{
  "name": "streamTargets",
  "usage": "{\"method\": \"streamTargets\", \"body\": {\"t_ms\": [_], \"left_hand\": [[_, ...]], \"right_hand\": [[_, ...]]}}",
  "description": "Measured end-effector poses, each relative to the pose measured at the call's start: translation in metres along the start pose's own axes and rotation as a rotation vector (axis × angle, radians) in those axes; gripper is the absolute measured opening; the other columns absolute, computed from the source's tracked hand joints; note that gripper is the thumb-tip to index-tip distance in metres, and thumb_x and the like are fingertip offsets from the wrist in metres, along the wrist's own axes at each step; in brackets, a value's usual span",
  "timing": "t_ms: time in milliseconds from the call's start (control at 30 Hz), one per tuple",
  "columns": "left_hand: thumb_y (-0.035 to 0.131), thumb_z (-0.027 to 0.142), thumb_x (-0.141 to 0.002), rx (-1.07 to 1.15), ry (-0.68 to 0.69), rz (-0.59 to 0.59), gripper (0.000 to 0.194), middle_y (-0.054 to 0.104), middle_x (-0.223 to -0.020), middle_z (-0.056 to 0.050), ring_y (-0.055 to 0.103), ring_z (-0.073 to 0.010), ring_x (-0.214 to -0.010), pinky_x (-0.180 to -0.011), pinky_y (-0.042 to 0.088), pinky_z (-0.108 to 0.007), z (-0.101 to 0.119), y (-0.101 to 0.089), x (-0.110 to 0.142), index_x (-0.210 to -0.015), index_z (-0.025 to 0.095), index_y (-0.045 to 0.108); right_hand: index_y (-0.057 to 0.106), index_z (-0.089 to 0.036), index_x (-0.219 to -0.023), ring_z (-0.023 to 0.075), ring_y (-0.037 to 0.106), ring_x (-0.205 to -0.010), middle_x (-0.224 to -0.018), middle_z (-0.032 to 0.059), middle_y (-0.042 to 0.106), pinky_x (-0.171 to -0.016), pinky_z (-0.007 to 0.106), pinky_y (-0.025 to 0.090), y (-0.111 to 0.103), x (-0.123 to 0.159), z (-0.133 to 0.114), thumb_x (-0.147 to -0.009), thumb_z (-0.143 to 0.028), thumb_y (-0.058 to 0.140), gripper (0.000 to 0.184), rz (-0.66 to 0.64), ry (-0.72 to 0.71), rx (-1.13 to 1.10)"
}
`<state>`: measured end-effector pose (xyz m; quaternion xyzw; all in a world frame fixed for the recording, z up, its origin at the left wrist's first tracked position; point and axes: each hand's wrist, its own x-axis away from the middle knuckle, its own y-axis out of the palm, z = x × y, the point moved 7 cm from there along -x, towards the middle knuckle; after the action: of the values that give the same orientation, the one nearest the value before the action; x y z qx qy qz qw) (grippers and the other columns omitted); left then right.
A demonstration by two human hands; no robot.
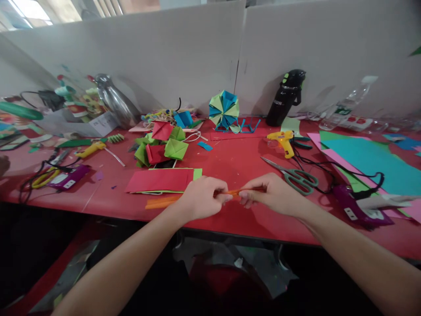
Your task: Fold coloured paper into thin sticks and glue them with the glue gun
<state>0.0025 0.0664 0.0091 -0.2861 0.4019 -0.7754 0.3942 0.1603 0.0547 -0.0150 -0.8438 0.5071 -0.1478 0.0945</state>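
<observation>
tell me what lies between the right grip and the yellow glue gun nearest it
The scissors lie there, as the head view shows: on the red table, between the yellow glue gun and the right grip, which holds an orange strip.

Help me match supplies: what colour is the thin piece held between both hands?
The thin piece is orange; head view shows it.

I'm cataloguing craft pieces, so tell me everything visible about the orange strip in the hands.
The strip is narrow, orange and looks like paper, folded or rolled; I can't tell which. It runs roughly level between the left hand and right hand, pinched by both, over the red table. The hands hide much of it.
</observation>
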Motion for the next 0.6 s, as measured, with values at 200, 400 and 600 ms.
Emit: {"method": "streamTargets", "body": {"t_ms": [200, 400, 600], "left_hand": [[0.055, 0.035, -0.091, 0.12, 0.076, -0.084, 0.026, 0.069, -0.069, -0.002, 0.056, -0.0137, -0.061, -0.056, 0.033, -0.026, 0.003, 0.0049, 0.0036, -0.075, 0.02, 0.071], [0.055, 0.03, -0.09, 0.097, -0.002, 0.029, 0.025, 0.071, -0.072, -0.002, 0.06, -0.0143, -0.065, -0.058, 0.036, -0.026, -0.0022, 0.0002, 0.0019, -0.07, 0.02, 0.066], [0.055, 0.033, -0.091, 0.101, 0.018, -0.001, 0.022, 0.072, -0.075, -0.001, 0.06, -0.0145, -0.066, -0.059, 0.037, -0.026, -0.0011, -0.0034, 0.0042, -0.077, 0.021, 0.067]], "right_hand": [[0.077, -0.019, -0.082, 0.0175, 0.073, -0.069, -0.074, 0.0047, 0.076, -0.07, 0.029, 0.059, 0.009, 0.0003, -0.0025, -0.088, -0.044, 0.067, 0.028, 0.009, -0.002, 0.008], [0.078, -0.016, -0.085, 0.0181, 0.074, -0.074, -0.079, 0.0065, 0.078, -0.072, 0.029, 0.06, 0.0012, 0.0005, 0.0004, -0.083, -0.045, 0.074, 0.029, 0.038, 0.008, -0.104], [0.079, -0.017, -0.085, 0.0186, 0.075, -0.071, -0.075, 0.006, 0.078, -0.069, 0.03, 0.061, 0.0018, -0.0021, 0.0048, -0.081, -0.047, 0.076, 0.03, 0.059, -0.026, -0.179]]}}
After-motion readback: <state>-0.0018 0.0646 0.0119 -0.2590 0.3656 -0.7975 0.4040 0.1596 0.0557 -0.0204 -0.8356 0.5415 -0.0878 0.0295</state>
